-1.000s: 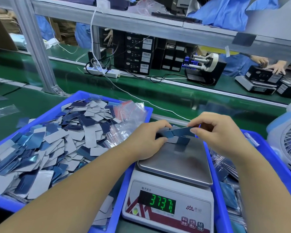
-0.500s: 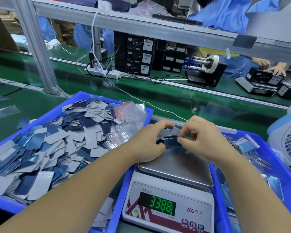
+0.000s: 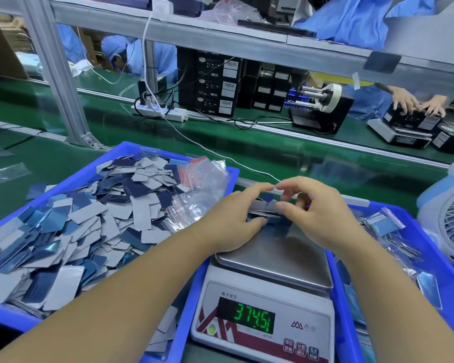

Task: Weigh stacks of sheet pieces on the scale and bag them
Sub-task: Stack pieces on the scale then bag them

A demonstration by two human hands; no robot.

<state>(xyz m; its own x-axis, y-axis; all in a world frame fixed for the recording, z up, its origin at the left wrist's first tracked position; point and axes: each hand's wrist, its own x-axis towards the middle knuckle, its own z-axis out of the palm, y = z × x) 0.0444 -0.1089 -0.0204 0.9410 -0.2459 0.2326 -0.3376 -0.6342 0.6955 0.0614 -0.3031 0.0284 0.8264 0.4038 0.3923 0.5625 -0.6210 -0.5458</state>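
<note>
Since a moment ago, the right hand is lifting off the stack of sheet pieces and the readout is changing from 3388 to 3745.

Both hands are working over the far edge of the scale pan; the left hand is curling thumb and fingers around the stack, holding it on the pan; the right hand's fingers are loosely bent just above it, gripping nothing that shows; loose pieces are filling the left blue bin, with empty zip bags at its far corner; bagged pieces are lying in the right blue bin.
</note>
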